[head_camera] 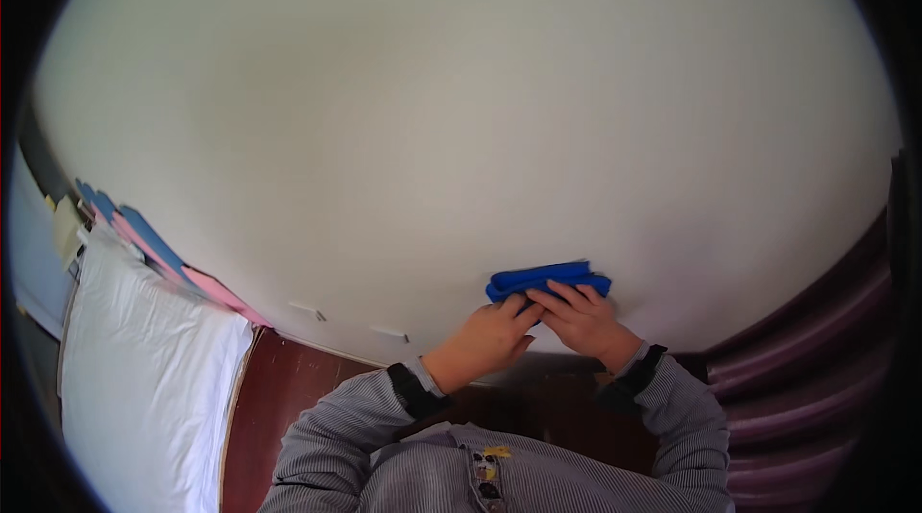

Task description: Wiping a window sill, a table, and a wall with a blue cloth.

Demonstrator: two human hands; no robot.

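Observation:
A folded blue cloth (544, 277) lies pressed against a pale, smooth wall (461, 153) in front of me. My right hand (580, 318) rests on the cloth's lower right part, with its fingers spread over the folds. At the cloth's lower left edge is my left hand (490, 340); its fingers touch the cloth and meet those of my right hand. The fingertips of my left hand are partly hidden, so its hold on the cloth is unclear.
Two small white fittings (310, 311) (391, 334) sit low on the wall, left of my hands. Blue and pink panels (155, 243) line the wall at left, beside a surface covered with a white sheet (151, 362). A purple curtain (799, 383) hangs at right above dark red flooring (288, 398).

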